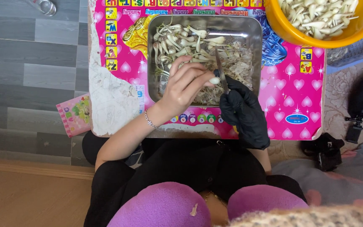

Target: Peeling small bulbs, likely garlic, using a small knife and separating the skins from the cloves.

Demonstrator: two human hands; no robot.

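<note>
— What are the hands doing?
— The left hand (184,86), bare, pinches a small white bulb (214,80) at its fingertips, over the metal tray (255,38). The right hand (242,110), in a black glove, is closed on a knife (220,69), blade pointing away, just beside the bulb.
— And the tray?
— It holds unpeeled bulbs and skins, and sits on a pink table (293,96). An orange bowl (316,42) of peeled bulbs stands at the far right corner.
</note>
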